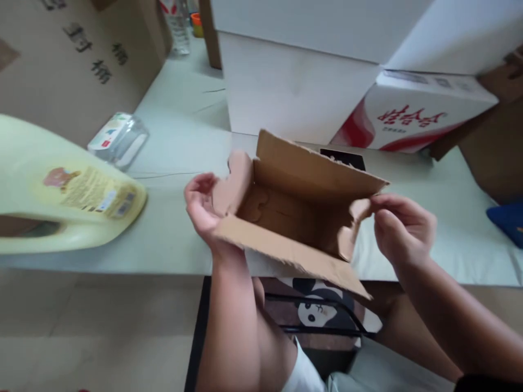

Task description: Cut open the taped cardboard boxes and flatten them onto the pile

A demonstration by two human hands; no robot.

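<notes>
A small brown cardboard box (286, 218) with its top flaps spread apart is held over the front edge of the table. Its inside shows bare. My left hand (202, 204) is at the box's left end, fingers curled by the short flap there; part of its grip is hidden. At the opposite end, my right hand (402, 223) pinches the right short flap between thumb and fingers. The two long flaps, one on the far side and one on the near side, have ragged edges and stick outward.
A pale yellow jug (93, 190) and a clear plastic container (120, 139) are on the left, before a large carton (93, 65). White boxes (294, 81) and a red-and-white carton (417, 114) stand behind. A blue item (506, 220) lies at right; a panda-print seat (314, 310) is below.
</notes>
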